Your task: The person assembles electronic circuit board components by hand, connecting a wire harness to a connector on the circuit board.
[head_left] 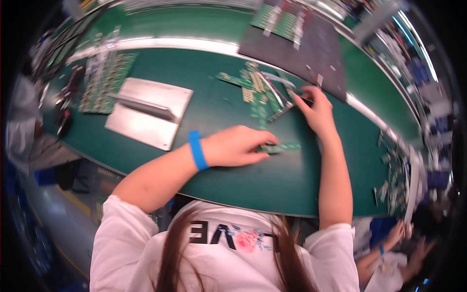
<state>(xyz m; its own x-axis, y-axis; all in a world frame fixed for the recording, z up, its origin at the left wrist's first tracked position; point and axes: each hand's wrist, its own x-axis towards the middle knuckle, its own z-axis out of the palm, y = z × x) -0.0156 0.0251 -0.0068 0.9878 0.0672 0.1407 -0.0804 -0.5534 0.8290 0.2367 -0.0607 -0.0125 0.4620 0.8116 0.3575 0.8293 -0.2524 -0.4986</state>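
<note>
Green strip (289, 146), perhaps white-spotted, dark green tabletop (233, 192), silvery plate (138, 129), blue wristband (197, 150), pink-flowered white shirt (216, 263)

The plate (145, 129) looks smooth metal, the tabletop (233, 187) faintly glossy.

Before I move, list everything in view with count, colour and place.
Worktable: one, green, centre
Barred metal plate: one, silver, left of centre
Board panels: several, green, upper left
Tangled items: uncountable, dark, far left
Mat: one, dark grey, upper right
Mat boards: at least two, green, upper right
Board pile: several pieces, green and yellowish, upper centre
Scraps: many, pale and green, right edge
Narrow strip: one, green, centre
Co-worker: one, white clothing, lower right
Farther background: too blurred to count
Wristband: one, blue, left wrist
Left hand: one, bare, gripping narrow strip
Right hand: one, bare, beside pile, grip unclear
</note>
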